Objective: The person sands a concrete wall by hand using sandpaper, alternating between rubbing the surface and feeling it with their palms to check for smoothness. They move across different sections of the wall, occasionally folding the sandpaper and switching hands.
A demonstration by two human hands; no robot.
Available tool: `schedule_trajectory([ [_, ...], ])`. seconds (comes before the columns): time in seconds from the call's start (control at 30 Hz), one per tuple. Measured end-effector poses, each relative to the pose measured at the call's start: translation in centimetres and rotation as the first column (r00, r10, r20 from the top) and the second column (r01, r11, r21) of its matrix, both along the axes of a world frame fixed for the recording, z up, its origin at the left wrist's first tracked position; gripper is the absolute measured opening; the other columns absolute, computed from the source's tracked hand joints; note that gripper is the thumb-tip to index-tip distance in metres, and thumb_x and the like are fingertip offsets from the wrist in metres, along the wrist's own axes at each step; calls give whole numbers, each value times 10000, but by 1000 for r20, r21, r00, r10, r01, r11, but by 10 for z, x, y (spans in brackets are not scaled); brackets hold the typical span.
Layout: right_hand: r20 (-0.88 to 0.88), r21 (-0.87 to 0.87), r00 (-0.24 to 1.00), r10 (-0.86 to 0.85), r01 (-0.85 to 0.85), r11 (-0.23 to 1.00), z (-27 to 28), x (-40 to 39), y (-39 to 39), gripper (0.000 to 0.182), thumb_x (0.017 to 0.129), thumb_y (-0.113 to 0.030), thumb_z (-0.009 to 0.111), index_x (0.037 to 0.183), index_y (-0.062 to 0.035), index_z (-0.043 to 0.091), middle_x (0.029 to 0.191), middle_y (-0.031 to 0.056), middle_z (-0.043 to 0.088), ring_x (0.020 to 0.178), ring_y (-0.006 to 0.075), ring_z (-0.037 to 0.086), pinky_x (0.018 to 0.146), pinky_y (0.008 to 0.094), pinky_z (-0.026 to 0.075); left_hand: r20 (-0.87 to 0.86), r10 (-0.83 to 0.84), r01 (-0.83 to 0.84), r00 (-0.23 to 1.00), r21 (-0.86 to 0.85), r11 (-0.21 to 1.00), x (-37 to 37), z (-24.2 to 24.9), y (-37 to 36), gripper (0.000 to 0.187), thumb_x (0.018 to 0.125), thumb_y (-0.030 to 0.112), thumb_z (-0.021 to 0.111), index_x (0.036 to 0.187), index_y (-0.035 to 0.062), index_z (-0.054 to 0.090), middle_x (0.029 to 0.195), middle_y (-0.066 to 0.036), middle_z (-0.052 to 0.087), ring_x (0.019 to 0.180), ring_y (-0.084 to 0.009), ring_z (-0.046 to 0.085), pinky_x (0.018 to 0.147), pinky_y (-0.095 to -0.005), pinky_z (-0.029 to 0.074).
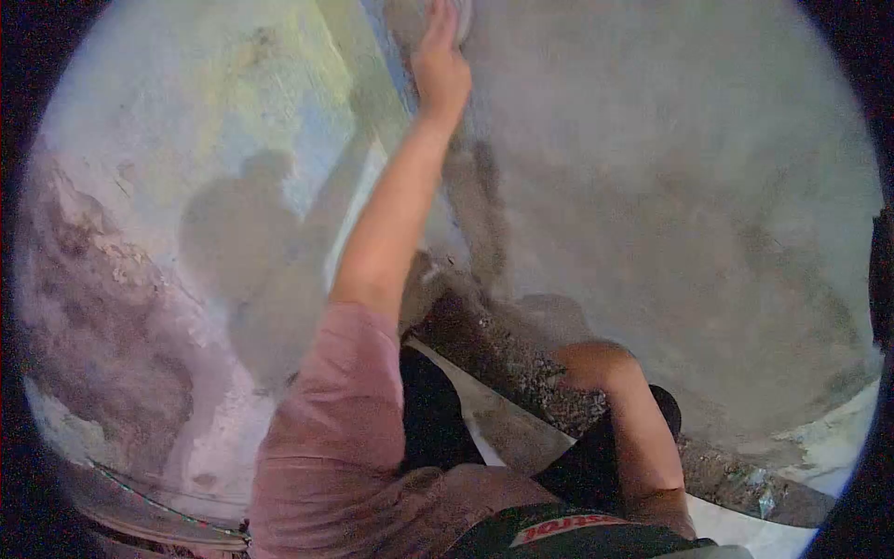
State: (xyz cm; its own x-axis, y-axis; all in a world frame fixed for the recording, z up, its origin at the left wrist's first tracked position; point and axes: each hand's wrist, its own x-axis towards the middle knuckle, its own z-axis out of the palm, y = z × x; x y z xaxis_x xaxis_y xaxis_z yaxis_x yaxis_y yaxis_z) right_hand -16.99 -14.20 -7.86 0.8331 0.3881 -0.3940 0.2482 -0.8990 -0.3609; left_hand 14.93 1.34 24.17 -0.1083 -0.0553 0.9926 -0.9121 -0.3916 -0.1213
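My left hand (442, 70) reaches up the wall, close to the inner corner, at the top of the view. Its fingers lie against a pale, rounded thing (463, 20), partly cut off by the view's edge, whose kind I cannot make out. Grey, damp-looking plaster (633, 121) covers the wall to the right of this hand. Lower down, my right hand (596, 365) hangs bent in front of my knee, above dark crumbly debris at the wall's foot. Its fingers are shaded and blurred, so whether they hold anything does not show.
On the left, an older wall (270, 102) has worn yellow and blue paint and a rough, broken patch (102, 279) lower down. Loose debris (521, 363) runs along the wall's base. A thin cord (154, 508) crosses the lower left. My knees are bent close to the wall.
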Motion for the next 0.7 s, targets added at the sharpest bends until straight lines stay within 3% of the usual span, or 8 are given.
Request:
schedule_trajectory([
  [0.1,23,-31,997,-73,74,997,50,-19,19,609,912,-384,737,1452,-145,591,1298,230,694,1231,424,648,1039,524,513,-53,35,-32,998,43,999,-4,-96,4,603,854,-173,513,1426,-12,612,1545,-225,530,1487,-386,445,1223,-441,379],
  [0.17,10,-1,999,-52,52,999,8,-8,8,610,913,-376,734,1457,-140,589,1318,220,688,1240,419,645,1046,518,511,-269,93,-56,959,144,988,-17,-172,15,596,859,-184,500,1415,-12,625,1556,-224,519,1490,-384,443,1227,-437,378],
  [0.23,-1,18,999,-37,37,999,-22,-6,2,612,914,-369,732,1462,-136,587,1339,210,682,1250,414,642,1052,512,510,-265,-15,56,964,151,987,-15,-208,29,579,863,-186,509,1403,-20,633,1543,-227,533,1475,-380,467,1220,-433,388],
  [0.33,105,39,994,2,-6,999,-15,-12,-2,621,914,-384,728,1487,-198,579,1329,198,693,1244,410,648,1046,516,512,-239,-9,27,971,71,997,-6,-149,15,569,870,-188,509,1399,-21,635,1525,-228,550,1458,-379,487,1210,-430,404],
  [0.4,-71,-32,997,-29,27,999,30,-20,11,657,906,-417,740,1511,-231,563,1317,194,702,1245,407,648,1051,521,511,-127,5,4,992,71,997,-3,-68,12,546,887,-162,515,1400,-17,634,1513,-231,559,1446,-377,500,1194,-428,424],
  [0.53,-31,-111,998,-61,57,992,24,-14,11,684,894,-447,757,1516,-242,559,1300,203,708,1232,411,656,1045,533,513,-50,36,-37,998,-16,999,6,27,2,533,898,-135,505,1402,-12,629,1520,-232,551,1451,-380,491,1204,-433,407],
  [0.6,-51,-144,996,-70,62,988,16,-6,9,697,893,-476,759,1520,-252,554,1307,200,706,1227,413,657,1051,536,510,-20,52,-53,998,-28,998,9,18,3,535,897,-131,502,1403,-10,627,1518,-230,554,1455,-387,484,1209,-437,399],
  [0.7,90,-28,995,-40,42,999,-13,-6,0,679,901,-474,748,1518,-271,554,1303,198,708,1216,414,662,1043,534,517,-71,4,-4,997,-10,1000,6,-77,0,563,880,-147,493,1406,-2,630,1542,-217,537,1488,-387,443,1231,-455,364],
])
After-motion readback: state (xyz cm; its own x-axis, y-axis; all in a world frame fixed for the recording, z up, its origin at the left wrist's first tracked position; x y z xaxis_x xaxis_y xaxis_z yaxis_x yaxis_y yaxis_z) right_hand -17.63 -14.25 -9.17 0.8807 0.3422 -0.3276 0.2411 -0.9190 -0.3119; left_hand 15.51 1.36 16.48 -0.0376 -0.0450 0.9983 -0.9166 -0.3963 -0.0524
